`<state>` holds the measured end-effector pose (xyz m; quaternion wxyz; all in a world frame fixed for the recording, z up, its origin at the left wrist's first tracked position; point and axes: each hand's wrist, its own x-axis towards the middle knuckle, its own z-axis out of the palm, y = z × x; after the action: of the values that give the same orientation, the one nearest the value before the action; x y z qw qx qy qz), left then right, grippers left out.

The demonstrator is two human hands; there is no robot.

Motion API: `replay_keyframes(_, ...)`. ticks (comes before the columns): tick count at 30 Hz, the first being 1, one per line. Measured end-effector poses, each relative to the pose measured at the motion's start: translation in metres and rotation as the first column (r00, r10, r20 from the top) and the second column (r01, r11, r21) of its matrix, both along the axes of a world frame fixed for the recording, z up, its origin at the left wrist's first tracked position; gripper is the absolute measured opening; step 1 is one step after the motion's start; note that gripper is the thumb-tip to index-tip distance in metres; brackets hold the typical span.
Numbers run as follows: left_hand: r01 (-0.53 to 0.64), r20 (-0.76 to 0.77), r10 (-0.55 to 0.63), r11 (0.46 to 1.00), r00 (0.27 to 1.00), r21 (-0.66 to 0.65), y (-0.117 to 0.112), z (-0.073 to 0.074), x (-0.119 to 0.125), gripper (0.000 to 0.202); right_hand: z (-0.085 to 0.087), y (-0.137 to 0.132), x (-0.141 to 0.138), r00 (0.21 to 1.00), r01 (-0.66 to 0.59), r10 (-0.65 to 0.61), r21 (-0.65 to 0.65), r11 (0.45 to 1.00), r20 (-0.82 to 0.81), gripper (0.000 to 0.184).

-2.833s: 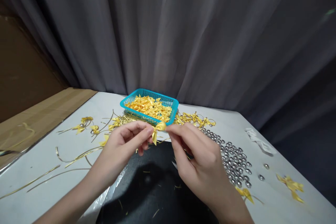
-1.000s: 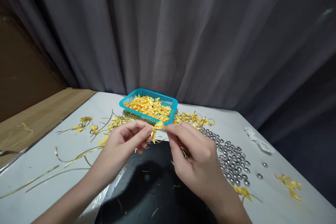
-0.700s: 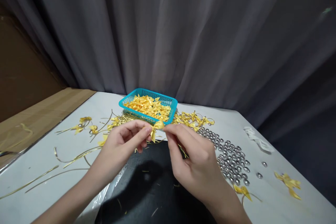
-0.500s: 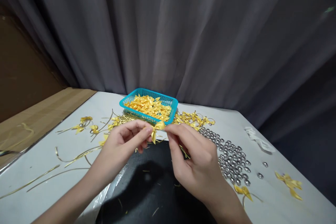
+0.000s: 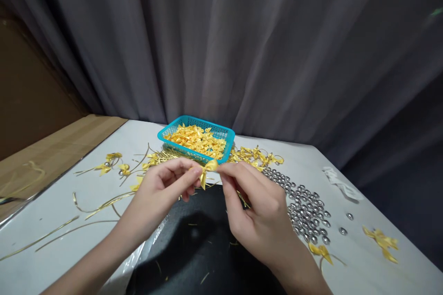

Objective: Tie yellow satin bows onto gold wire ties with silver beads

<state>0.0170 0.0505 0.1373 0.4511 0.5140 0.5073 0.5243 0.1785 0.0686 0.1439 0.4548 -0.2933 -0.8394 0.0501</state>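
A small yellow satin ribbon bow (image 5: 209,166) is held up between my two hands, above the far edge of a black mat (image 5: 194,239). My left hand (image 5: 173,182) pinches the bow's left side between thumb and index finger. My right hand (image 5: 252,203) has its thumb and fingertips closed at the bow's right side; whether they grip the ribbon itself or a thin cord there is too small to make out. One tail of the bow hangs down between the hands. Just behind them stands a turquoise plastic basket (image 5: 230,145) filled with many similar yellow bows.
Gold cords (image 5: 110,203) and a few bows lie scattered at the left. Right of my hands spreads a pile of shiny silver beads (image 5: 306,212). More bows with cords (image 5: 256,156) lie beside the basket. Farther right are loose bows (image 5: 380,239) and a white wrapper (image 5: 341,184). A grey curtain (image 5: 242,46) hangs behind.
Almost nothing differs. Both hands keep hold of the bow in the same place, with only a very slight shift of view.
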Motion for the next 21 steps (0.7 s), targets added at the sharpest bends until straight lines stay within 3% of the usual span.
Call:
replay_keyframes(12, -0.017, -0.032, 0.017, 1.000, 0.999, -0.005, -0.0019, 0.0007, 0.0003, 0.023, 0.0016, -0.0018, 0.0006, 1.000, 0.011, -0.011, -0.043, 0.999, 0.007, 0.018)
replay_keyframes(21, -0.107, -0.130, 0.124, 0.985, 0.984, 0.132, -0.0064, 0.0026, 0.0063, 0.016, -0.0009, -0.0041, -0.0007, 1.000, 0.007, -0.006, -0.072, 0.997, 0.006, 0.015)
